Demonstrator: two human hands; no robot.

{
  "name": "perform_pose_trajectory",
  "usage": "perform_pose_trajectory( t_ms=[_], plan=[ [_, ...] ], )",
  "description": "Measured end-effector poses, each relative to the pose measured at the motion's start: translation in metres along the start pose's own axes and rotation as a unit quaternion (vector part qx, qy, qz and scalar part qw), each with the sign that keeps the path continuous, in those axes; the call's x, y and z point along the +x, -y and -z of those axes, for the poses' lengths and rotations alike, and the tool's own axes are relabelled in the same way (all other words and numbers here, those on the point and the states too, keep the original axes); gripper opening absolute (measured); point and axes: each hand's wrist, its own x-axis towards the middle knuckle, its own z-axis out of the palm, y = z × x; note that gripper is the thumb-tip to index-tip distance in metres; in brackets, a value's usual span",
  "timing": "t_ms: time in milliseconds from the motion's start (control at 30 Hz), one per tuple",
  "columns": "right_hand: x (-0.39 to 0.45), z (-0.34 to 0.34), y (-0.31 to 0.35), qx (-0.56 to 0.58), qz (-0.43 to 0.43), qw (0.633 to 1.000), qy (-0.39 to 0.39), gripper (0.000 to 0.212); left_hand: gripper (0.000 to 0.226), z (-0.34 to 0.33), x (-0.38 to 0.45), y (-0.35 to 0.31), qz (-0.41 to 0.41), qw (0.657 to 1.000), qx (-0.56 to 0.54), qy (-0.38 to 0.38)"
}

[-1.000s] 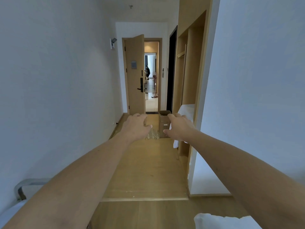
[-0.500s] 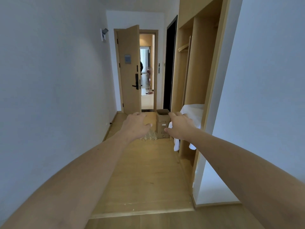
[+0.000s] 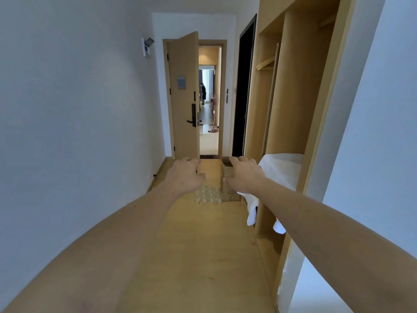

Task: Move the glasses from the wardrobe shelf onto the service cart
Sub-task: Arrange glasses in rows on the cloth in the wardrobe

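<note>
Both my arms stretch forward along a narrow hallway. My left hand [image 3: 186,175] and my right hand [image 3: 244,175] hover in the air with fingers loosely bent, holding nothing. Far ahead, several clear glasses [image 3: 208,194] stand on the wooden floor beside a small cardboard box [image 3: 228,177]. The open wooden wardrobe [image 3: 293,98] lines the right wall, and a white cloth [image 3: 282,168] drapes over its shelf. No service cart is in view.
A white wall runs along the left. At the hallway's end a wooden door [image 3: 184,98] stands open, with a person [image 3: 203,93] far beyond it. A dark doorway [image 3: 244,86] sits next to the wardrobe. The floor [image 3: 203,245] is light wood.
The view has moved forward down the hallway, so the wardrobe, glasses and door look nearer. The bed edge at the bottom has left the frame. My hands keep the same raised pose.
</note>
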Motion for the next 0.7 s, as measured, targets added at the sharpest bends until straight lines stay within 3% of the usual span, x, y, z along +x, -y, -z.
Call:
perform_pose_trajectory(
  t_ms=[267, 567, 700],
  plan=[
    [0.111, -0.025, -0.053, 0.031, -0.018, 0.999, 0.012, 0.068, 0.056, -0.036, 0.11, 0.005, -0.007, 1.0, 0.01, 0.025],
    [0.207, -0.063, -0.069, 0.029, -0.016, 0.999, 0.024, 0.062, 0.061, -0.07, 0.213, 0.041, -0.005, 0.999, 0.017, 0.031],
    [0.259, -0.077, -0.067, 0.018, -0.028, 0.999, 0.022, 0.068, 0.062, -0.084, 0.263, 0.068, -0.011, 1.0, 0.011, 0.027]
  ],
)
